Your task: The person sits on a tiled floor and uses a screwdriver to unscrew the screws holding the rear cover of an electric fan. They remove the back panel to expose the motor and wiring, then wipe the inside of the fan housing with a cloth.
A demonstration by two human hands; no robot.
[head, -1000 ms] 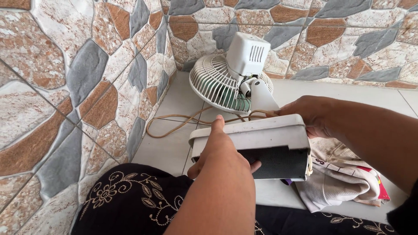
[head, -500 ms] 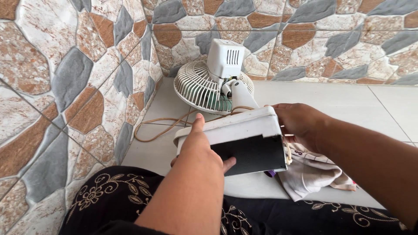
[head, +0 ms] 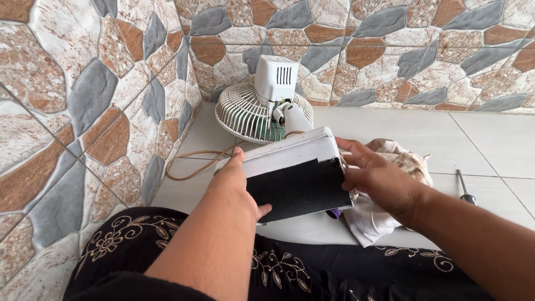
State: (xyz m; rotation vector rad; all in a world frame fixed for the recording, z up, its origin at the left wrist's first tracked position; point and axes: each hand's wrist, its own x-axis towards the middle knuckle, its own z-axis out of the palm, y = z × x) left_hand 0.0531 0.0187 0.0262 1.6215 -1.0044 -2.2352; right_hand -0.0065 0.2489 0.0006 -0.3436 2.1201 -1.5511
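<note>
A cord (head: 192, 161) loops on the floor by the tiled wall. Left hand (head: 237, 184) and right hand (head: 379, 175) grip the white box (head: 295, 175) from either side above the lap, hiding part of the fan (head: 262, 108) behind. A cloth (head: 390, 206) lies under the right hand, a screwdriver (head: 465, 188) beyond.

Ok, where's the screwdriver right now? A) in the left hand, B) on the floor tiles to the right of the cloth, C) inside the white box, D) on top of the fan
B: the screwdriver lies on the floor right of the cloth, while both the left hand and right hand hold the white box.
</note>
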